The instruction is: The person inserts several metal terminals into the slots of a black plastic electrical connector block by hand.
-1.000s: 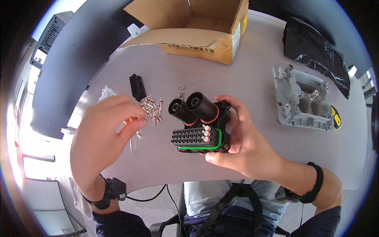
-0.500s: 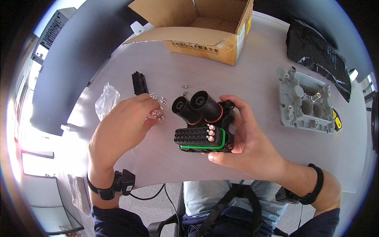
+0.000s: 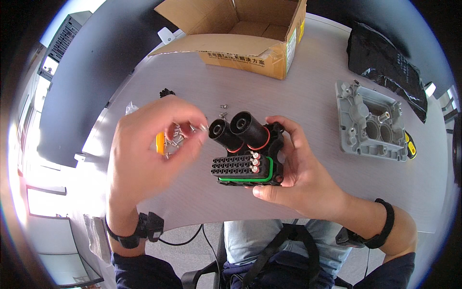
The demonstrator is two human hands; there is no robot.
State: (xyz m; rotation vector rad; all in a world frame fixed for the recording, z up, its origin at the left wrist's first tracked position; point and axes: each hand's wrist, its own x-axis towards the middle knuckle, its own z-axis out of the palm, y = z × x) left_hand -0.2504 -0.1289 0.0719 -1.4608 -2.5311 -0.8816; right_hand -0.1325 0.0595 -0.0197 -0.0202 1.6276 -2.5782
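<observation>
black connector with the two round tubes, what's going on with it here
The right hand grips the black connector by its right side. The left hand is up beside it, pinching what looks like a small metal pin, though blurred. Three pins stand near the right end of its block of holes. Loose pins show through the left hand's curl, and a grey metal housing lies off to the right.

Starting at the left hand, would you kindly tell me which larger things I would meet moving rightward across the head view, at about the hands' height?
Left hand → black connector block → right hand → grey housing → yellow-and-black object, partly hidden by the housing.
</observation>
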